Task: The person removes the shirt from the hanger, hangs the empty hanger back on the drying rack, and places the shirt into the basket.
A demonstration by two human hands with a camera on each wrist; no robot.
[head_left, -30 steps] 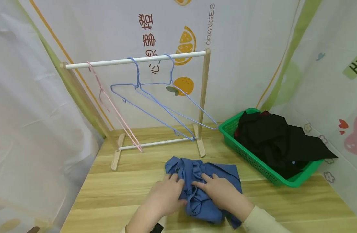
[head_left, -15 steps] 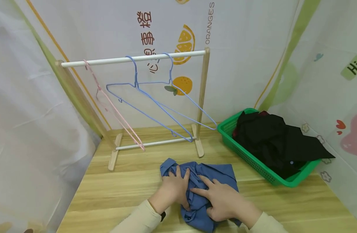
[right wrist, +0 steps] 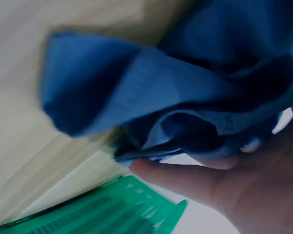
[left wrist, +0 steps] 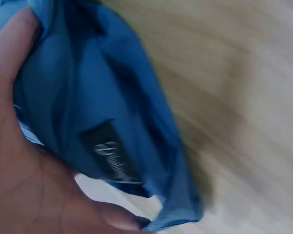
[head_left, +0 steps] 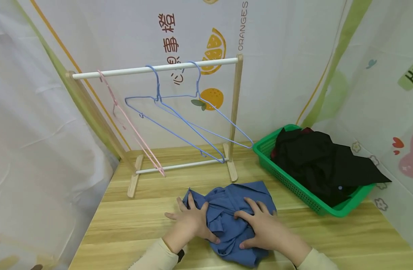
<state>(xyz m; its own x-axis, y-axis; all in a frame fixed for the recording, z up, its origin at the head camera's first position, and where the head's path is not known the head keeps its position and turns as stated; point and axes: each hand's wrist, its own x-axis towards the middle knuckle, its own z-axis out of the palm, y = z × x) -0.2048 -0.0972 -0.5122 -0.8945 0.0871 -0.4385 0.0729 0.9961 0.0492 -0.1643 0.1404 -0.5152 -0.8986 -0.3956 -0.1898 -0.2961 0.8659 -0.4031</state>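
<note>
White sheeting [head_left: 294, 56] printed with oranges and little cartoon shapes wrapped around the whole setup, and everything sat on a light wooden table [head_left: 135, 221].

Out beyond both hands stood a small clothes rack [head_left: 235, 112], wood posts with a white bar across. One pink hanger [head_left: 129, 123] and two blue hangers [head_left: 179, 120] hung off it, all bare.

Off to the right of the right hand, well apart from it, was a green basket [head_left: 294, 189]. It was stuffed with black clothes [head_left: 322, 165], with one bit spilling over the far rim, plus a sliver of something dark red at the back.

Right under the hands lay a rumpled blue shirt [head_left: 233, 215] on the table. Left hand [head_left: 189, 223] sat on its left edge with fingers spread, and its wrist view showed fingers [left wrist: 19, 63] curled into the cloth around a dark label [left wrist: 112, 158]. Right hand [head_left: 265, 230] pressed down on the right part, fingers splayed on top, with its fingers [right wrist: 185, 178] tucked under a fold in its wrist view.
</note>
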